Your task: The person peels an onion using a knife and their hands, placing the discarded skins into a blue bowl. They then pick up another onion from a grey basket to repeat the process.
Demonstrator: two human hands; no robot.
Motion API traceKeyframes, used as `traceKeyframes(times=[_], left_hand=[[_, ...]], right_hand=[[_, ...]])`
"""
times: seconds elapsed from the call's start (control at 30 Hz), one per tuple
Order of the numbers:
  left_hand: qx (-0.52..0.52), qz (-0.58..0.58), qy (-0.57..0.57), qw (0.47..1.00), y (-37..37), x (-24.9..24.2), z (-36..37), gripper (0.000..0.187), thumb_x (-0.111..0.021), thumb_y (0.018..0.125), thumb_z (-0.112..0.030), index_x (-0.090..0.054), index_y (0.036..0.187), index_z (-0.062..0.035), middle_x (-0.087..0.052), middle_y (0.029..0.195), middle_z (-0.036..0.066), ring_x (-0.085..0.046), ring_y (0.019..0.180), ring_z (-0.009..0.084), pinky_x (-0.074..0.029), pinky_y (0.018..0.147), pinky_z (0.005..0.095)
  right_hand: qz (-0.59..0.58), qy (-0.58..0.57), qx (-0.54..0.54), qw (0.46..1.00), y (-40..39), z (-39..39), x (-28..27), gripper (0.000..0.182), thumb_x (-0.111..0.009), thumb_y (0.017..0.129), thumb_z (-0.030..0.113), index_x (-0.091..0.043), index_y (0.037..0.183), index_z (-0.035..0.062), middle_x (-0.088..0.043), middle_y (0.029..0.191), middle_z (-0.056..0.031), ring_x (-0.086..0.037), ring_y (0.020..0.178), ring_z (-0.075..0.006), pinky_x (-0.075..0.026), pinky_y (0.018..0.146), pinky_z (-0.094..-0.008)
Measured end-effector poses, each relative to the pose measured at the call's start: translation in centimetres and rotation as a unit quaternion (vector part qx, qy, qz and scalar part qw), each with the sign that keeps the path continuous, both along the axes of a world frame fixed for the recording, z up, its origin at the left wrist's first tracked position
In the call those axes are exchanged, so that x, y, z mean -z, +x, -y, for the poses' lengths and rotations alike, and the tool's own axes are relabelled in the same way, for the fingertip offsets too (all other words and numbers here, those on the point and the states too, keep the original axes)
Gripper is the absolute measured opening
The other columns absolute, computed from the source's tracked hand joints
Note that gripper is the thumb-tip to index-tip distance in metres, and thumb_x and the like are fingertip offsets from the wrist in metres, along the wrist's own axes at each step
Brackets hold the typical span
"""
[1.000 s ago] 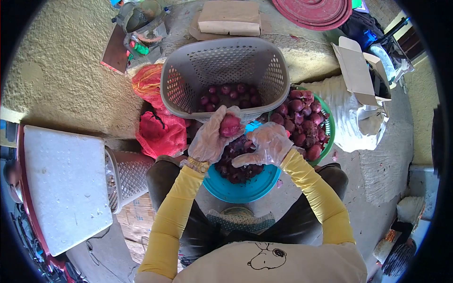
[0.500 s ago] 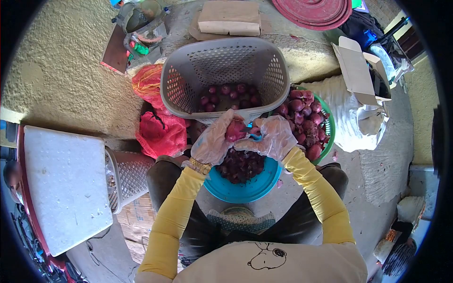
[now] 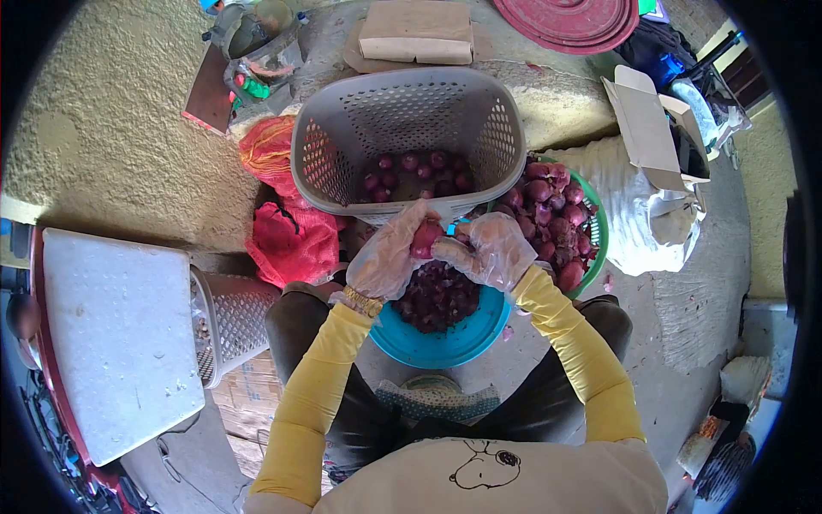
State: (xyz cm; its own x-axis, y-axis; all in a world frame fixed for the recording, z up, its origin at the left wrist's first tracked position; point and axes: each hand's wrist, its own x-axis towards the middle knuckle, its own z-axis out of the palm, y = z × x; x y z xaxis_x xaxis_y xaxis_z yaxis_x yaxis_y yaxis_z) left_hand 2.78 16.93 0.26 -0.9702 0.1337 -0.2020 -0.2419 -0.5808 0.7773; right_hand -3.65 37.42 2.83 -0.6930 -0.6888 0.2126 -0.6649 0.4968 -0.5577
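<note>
A red onion (image 3: 425,238) is gripped by my left hand (image 3: 387,257), which wears a clear plastic glove. My right hand (image 3: 498,248), gloved the same way, is closed around a small blue tool (image 3: 457,226); its kind cannot be made out. The right fingers reach to the onion's side. Below both hands sits a blue basin (image 3: 441,349) with dark onion skins (image 3: 435,300) heaped in it. Just beyond, several red onions (image 3: 411,163) lie in the bottom of a grey perforated basket (image 3: 407,81).
To the right, a green basket (image 3: 602,231) is piled with red onions. Red mesh sacks (image 3: 295,244) lie left of the grey basket. A white foam board (image 3: 120,343) and a light crate (image 3: 235,321) are at the left. An open carton (image 3: 642,128) stands at the far right.
The right hand's fingers have moved in against the onion, and the blue tool has turned and shifted slightly up. The onion has turned a little in the left hand.
</note>
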Motion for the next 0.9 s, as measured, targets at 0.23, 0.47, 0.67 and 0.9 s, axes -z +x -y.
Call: traceKeyframes(times=[0.23,0.47,0.67,0.9], left_hand=[[0.014,-0.059,-0.021,0.998,0.5,-0.3,0.1,0.034,-0.051,0.110,-0.032,-0.059,0.121,-0.0009,-0.064,0.110,0.007,-0.061,0.098,0.0145,-0.053,0.087,0.0298],[0.041,0.033,0.018,0.998,0.1,-0.5,0.5,0.040,-0.058,0.106,-0.034,-0.058,0.129,-0.0005,-0.064,0.113,0.007,-0.063,0.099,0.0154,-0.056,0.084,0.0300],[0.028,0.037,0.004,0.999,0.3,-0.3,0.2,0.042,-0.059,0.105,-0.036,-0.058,0.129,-0.0006,-0.063,0.114,0.007,-0.062,0.100,0.0159,-0.056,0.083,0.0298],[0.036,-0.189,-0.400,0.896,0.0,0.2,1.1,0.043,-0.058,0.105,-0.037,-0.059,0.123,0.0013,-0.060,0.116,0.009,-0.063,0.102,0.0199,-0.059,0.091,0.0357]], right_hand=[[0.072,0.034,-0.012,0.997,-0.1,-0.1,-0.1,0.052,-0.067,0.092,0.057,-0.072,0.081,0.0065,-0.066,0.067,-0.0205,-0.066,0.068,-0.0431,-0.051,0.061,-0.0504],[0.071,0.052,-0.031,0.996,0.0,0.1,-0.8,0.055,-0.064,0.092,0.063,-0.074,0.079,0.0095,-0.066,0.068,-0.0192,-0.066,0.067,-0.0420,-0.051,0.062,-0.0498],[0.063,0.051,-0.053,0.995,0.3,0.1,-0.9,0.061,-0.062,0.091,0.067,-0.073,0.079,0.0082,-0.064,0.065,-0.0180,-0.065,0.065,-0.0409,-0.051,0.062,-0.0497],[-0.024,0.095,-0.093,0.991,1.2,0.5,-2.0,0.051,-0.075,0.084,0.059,-0.073,0.075,0.0090,-0.059,0.058,-0.0134,-0.064,0.057,-0.0341,-0.049,0.055,-0.0456]])
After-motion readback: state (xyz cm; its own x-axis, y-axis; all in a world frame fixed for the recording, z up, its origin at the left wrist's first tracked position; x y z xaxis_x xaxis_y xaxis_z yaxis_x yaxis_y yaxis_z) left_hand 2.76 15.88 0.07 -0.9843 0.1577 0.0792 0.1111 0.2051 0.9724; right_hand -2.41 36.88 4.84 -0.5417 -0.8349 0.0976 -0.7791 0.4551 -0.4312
